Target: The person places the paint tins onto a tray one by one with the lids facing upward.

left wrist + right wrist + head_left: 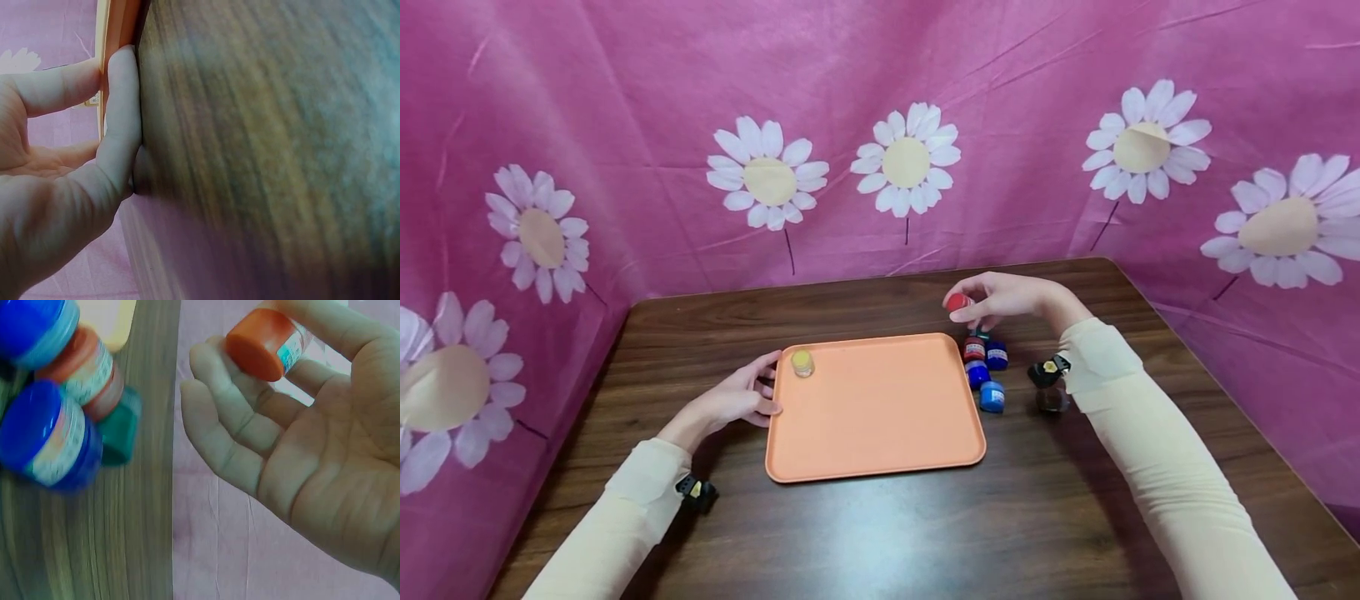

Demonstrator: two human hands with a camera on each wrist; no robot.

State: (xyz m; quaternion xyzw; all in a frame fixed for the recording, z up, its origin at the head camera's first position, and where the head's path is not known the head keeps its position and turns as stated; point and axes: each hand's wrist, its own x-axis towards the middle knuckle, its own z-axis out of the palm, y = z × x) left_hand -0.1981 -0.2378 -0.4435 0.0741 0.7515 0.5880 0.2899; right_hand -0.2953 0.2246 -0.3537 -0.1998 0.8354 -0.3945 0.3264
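My right hand (1000,297) pinches a small red-lidded paint jar (958,302) above the table, beyond the tray's far right corner. In the right wrist view the jar (265,347) tilts between thumb and fingers. My left hand (741,396) grips the left edge of an orange tray (880,408), its thumb and fingers at the rim (119,37). A yellow-topped jar (802,362) stands in the tray's far left corner. Beside the tray's right edge cluster a red jar (974,348), dark blue jars (997,356), a lighter blue jar (992,397) and a green jar (122,428).
A dark jar (1052,400) sits under my right wrist, partly hidden by the wrist camera (1049,370). The brown wooden table (880,533) ends at pink curtains (1000,50) with white flowers at the back and both sides.
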